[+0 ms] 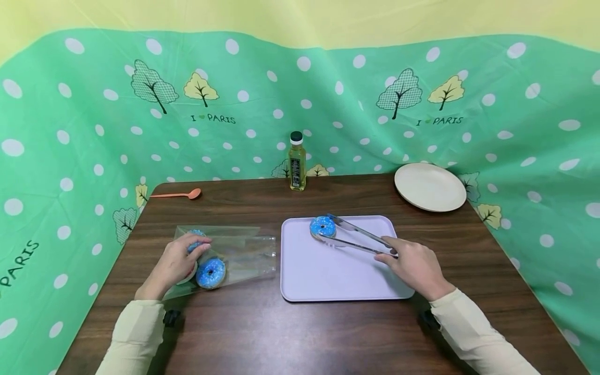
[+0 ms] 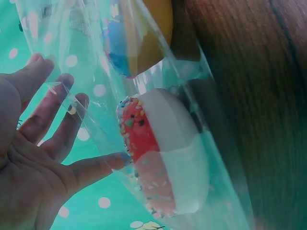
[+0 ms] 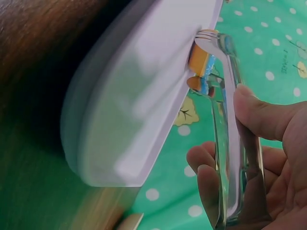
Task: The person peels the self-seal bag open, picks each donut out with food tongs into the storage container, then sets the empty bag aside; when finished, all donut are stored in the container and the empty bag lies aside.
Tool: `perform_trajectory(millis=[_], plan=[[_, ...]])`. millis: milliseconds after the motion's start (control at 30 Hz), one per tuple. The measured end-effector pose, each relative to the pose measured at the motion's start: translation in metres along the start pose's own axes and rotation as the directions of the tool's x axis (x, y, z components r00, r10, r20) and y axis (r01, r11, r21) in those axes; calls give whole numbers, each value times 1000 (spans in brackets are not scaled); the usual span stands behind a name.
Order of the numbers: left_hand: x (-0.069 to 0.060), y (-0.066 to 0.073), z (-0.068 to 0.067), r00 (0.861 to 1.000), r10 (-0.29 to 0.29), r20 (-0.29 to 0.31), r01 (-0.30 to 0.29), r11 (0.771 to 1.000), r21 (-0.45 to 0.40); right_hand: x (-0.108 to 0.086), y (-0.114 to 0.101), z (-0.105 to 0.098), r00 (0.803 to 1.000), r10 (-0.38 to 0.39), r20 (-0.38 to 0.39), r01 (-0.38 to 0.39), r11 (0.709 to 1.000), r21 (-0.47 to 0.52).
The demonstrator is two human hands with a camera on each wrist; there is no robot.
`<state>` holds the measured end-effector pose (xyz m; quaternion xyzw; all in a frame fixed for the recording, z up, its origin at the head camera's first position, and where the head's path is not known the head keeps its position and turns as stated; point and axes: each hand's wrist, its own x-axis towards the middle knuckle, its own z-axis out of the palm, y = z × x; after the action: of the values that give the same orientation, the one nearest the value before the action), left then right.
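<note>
My right hand grips metal tongs, whose two tips stand on either side of a blue-iced doughnut on the lilac tray. One tip is fork-like in the right wrist view. On the left, a clear plastic bag lies with doughnuts in it, among them a blue one and another blue one partly behind my left hand. That hand's fingers are spread in the left wrist view, one touching the bag beside a red-iced doughnut with sprinkles.
An orange spoon lies at the back left of the wooden table. A bottle of yellow liquid with a dark cap stands at the back middle. A cream plate is at the back right, before a green dotted cloth.
</note>
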<state>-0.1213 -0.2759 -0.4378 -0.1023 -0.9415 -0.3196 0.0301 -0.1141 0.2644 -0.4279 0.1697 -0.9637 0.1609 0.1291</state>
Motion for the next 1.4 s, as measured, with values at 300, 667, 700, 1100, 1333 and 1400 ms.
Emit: perform_trajectory(millis=[300,667,700,1100,1333,1400], plan=[[-2,1,-1,1000,6,-12,-6,1000,-3,1,0,1,1000,8,1,-8,1000,8],[-2,1,2,1000,18,-19,-18,1000,-5,2,-8,-3,999,20,-25,-19,999,49],[-2,1,2,1000,20,-19,-20,1000,-5,3,-10,-3,999,15,-28,-14,999,51],[-2,1,3,999,35,-25,-35,999,-4,23,-48,7,997,-71,-25,72,996,59],[0,3,3,1000,14,-7,-14,1000,14,36,-68,21,987,-162,-6,162,985,60],[0,4,3,1000,9,-3,-9,1000,14,40,-74,26,984,-177,1,177,982,71]])
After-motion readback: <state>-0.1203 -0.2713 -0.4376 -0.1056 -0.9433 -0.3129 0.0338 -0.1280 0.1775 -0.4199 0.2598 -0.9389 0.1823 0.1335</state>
